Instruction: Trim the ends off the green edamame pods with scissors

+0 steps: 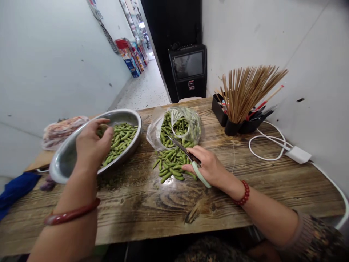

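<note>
My right hand (pixel 207 163) is closed around a pair of scissors (pixel 188 151) with pale green handles. Its dark blades point up and left, over a loose heap of green edamame pods (pixel 171 165) on the table. Behind the heap, a clear plastic bag (pixel 155 133) lies with its mouth open, full of more pods. Over the left part of a metal bowl (pixel 137 133) hangs my left hand (pixel 94 140), thumb and forefinger curved and apart, with no pod clearly held. Edamame pods (pixel 121 140) lie inside that bowl; my hand hides some of them.
A black organizer (pixel 231 127) bristling with wooden skewers (pixel 248 94) stands at the right by the wall. A white cable with an adapter (pixel 298 154) lies nearby. At far left are a wrapped package (pixel 64 133) and blue cloth (pixel 19 189). Plant scraps (pixel 111 181) litter the wooden table (pixel 136 214).
</note>
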Demonstrator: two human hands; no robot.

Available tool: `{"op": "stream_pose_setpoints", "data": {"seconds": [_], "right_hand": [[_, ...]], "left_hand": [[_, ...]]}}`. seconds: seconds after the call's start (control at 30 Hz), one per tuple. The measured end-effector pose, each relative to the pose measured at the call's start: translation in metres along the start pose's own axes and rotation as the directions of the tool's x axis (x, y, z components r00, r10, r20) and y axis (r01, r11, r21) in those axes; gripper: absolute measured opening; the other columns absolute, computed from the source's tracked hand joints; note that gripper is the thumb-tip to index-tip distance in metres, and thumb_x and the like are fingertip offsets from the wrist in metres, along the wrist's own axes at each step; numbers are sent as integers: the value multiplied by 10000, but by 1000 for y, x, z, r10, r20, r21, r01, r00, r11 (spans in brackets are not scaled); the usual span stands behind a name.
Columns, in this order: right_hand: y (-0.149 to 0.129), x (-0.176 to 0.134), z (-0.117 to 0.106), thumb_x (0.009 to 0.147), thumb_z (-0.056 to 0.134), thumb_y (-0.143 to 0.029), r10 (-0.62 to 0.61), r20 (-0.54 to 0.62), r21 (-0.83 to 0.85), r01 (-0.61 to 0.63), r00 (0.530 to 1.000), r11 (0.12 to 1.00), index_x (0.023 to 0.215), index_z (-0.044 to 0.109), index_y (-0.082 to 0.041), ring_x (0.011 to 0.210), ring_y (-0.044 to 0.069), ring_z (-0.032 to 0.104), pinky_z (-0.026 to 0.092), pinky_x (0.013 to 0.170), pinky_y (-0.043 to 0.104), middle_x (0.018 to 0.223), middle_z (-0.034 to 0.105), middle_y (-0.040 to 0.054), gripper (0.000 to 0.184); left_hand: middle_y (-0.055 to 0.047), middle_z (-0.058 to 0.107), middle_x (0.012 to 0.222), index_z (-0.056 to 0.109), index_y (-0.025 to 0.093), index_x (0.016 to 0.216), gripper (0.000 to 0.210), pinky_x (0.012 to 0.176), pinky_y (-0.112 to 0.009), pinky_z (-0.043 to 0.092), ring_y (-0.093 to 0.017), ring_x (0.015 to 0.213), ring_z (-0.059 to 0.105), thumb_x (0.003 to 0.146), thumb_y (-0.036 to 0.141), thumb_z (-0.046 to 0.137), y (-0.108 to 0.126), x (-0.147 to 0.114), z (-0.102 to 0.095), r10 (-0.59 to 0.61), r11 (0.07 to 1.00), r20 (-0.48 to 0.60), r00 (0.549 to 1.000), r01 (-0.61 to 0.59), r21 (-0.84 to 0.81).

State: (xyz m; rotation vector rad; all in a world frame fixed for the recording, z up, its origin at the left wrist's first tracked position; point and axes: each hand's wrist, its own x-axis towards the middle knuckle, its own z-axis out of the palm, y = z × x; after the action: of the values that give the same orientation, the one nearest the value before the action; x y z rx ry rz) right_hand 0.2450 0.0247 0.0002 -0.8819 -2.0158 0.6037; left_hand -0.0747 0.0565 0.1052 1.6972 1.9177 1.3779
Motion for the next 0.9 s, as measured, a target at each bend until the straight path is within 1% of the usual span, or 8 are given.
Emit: {"op": "stream_pose_setpoints", "data": {"seconds": [0.03, 0.1, 0.2, 0.3, 0.37, 0.57, 0.73, 0.9], "right_hand": [[0, 0, 0, 820, 677, -400, 2, -6, 1, -2, 1000, 1000, 1156, 568, -163, 834, 205, 602, 494, 740, 324, 951, 623, 88, 425], [0, 1, -2, 823, 674, -397, 12, -11, -1, -12, 1000, 1000, 1154, 569, -155, 832, 204, 601, 492, 737, 321, 950, 621, 90, 423], [1, 2, -4, 830, 666, -390, 36, -9, -13, -36, 999, 999, 1149, 573, -151, 832, 201, 599, 486, 731, 315, 956, 622, 91, 409], [2, 2, -5, 824, 673, -388, 52, -7, -10, -52, 999, 999, 1150, 578, -160, 835, 199, 602, 487, 732, 313, 961, 623, 88, 409], [3, 2, -5, 818, 681, -387, 49, -3, -3, -49, 999, 999, 1145, 582, -159, 845, 202, 605, 490, 735, 314, 961, 623, 88, 411], [1, 1, -3, 807, 695, -381, 16, -9, 10, -16, 1000, 1000, 1152, 579, -155, 860, 207, 608, 494, 754, 323, 969, 627, 89, 429], [2, 0, -2, 808, 693, -384, 17, 0, 15, -17, 1000, 1000, 1159, 578, -169, 863, 206, 608, 501, 766, 327, 972, 623, 86, 427], [5, 4, -6, 811, 689, -385, 28, -12, -12, -28, 1000, 1000, 1155, 578, -168, 832, 199, 601, 495, 743, 316, 947, 622, 78, 422]], "left_hand": [[64, 577, 860, 635, 195, 1030, 360, 694, -232, 394, -95, 693, 477, 686, 167, 737, -3, 4, -4, 109, 955, -27, 994, -98, 279], [11, 596, 1037, 631, 185, 1080, 352, 802, -300, 410, -156, 814, 541, 737, 232, 697, -7, 1, -4, 251, 812, 83, 964, -256, 525], [-26, 648, 956, 654, 191, 1025, 246, 752, -312, 446, -188, 769, 595, 812, 309, 615, -9, -29, 12, 249, 784, 265, 931, -355, 510], [-54, 664, 952, 669, 206, 977, 233, 780, -322, 463, -217, 843, 624, 848, 364, 556, -14, -69, 33, 165, 810, 552, 818, -432, 398], [-67, 643, 993, 656, 218, 1042, 275, 797, -332, 473, -217, 846, 626, 842, 381, 560, -20, -92, 44, 85, 836, 614, 785, -391, 384], [-92, 576, 1007, 583, 201, 1205, 507, 797, -376, 486, -254, 908, 584, 733, 352, 689, -26, -129, 73, 66, 931, 589, 805, -263, 254], [-69, 611, 890, 666, 222, 1104, 386, 780, -358, 450, -234, 840, 569, 720, 178, 661, -14, -121, 105, 138, 980, 548, 825, -194, 45], [-25, 618, 729, 744, 210, 947, 314, 675, -274, 428, -176, 690, 528, 638, 160, 733, 4, -98, 117, 58, 973, 512, 857, 67, -223]]}}
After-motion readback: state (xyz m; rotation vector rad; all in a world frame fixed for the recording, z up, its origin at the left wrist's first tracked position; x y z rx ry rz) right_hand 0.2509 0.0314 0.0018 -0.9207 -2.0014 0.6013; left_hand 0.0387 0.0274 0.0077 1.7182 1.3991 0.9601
